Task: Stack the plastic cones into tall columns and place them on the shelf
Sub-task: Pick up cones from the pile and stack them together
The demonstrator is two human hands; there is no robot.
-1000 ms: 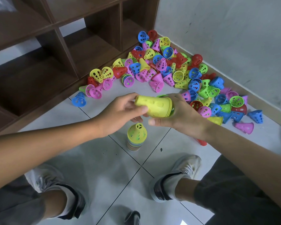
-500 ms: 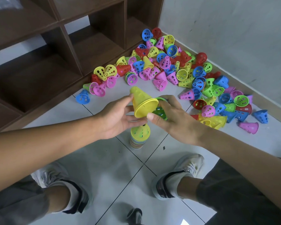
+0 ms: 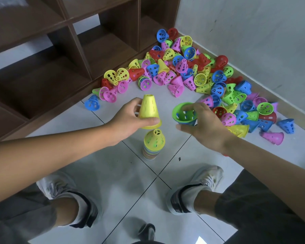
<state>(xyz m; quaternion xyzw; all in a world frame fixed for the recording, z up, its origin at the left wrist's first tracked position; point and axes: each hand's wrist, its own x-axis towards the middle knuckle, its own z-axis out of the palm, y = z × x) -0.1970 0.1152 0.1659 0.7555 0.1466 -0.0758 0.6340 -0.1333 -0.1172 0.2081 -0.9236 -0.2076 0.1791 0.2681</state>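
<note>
The pair has come apart: a second ago both hands held nested cones together, now the left hand [image 3: 128, 120] grips the yellow cone [image 3: 149, 110] upright by its base, right above the stack [image 3: 152, 145] on the floor. That reads as ready to drop on. To its right, well clear, the right hand [image 3: 201, 124] pinches the green cone [image 3: 184, 112], mouth tilted up, a blue one seemingly nested under it. Beyond both hands, the loose pile [image 3: 192, 73]. The shelf [image 3: 102, 50] compartments hold no cones yet.
</note>
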